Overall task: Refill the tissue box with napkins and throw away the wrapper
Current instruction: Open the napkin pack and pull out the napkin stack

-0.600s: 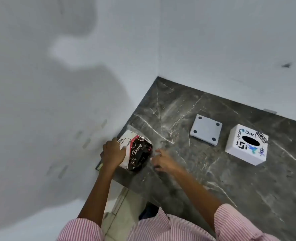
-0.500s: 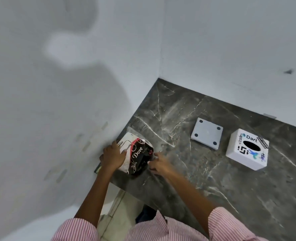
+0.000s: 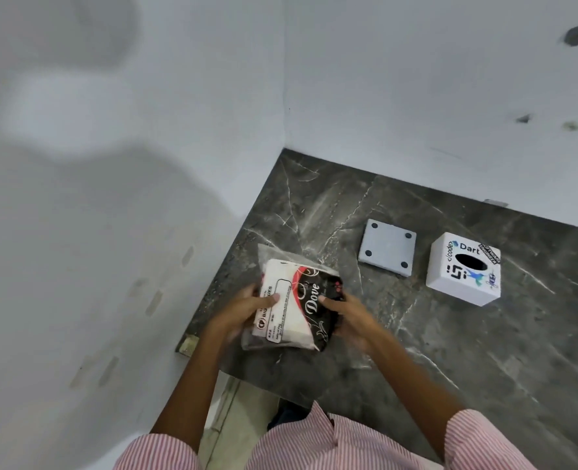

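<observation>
Clear-plastic-wrapped white napkin pack (image 3: 294, 308) with its black "Dove" label sits over the dark marble counter's (image 3: 484, 351) near-left corner, clamped between the left hand (image 3: 243, 312) and right hand (image 3: 348, 315), while the white stickered tissue box (image 3: 464, 269) stands well apart beside a grey square lid (image 3: 387, 247).

we see bare counter (image 3: 484, 351) right of our hands; lid (image 3: 387, 247) and tissue box (image 3: 464, 269) stand near the wall (image 3: 416, 96).

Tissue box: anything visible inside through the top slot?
No. The tissue box stands upright on the countertop, and its oval slot shows only black. Its walls hide the interior, so napkins inside cannot be ruled out. The grey base plate lies apart, beside it.
</observation>
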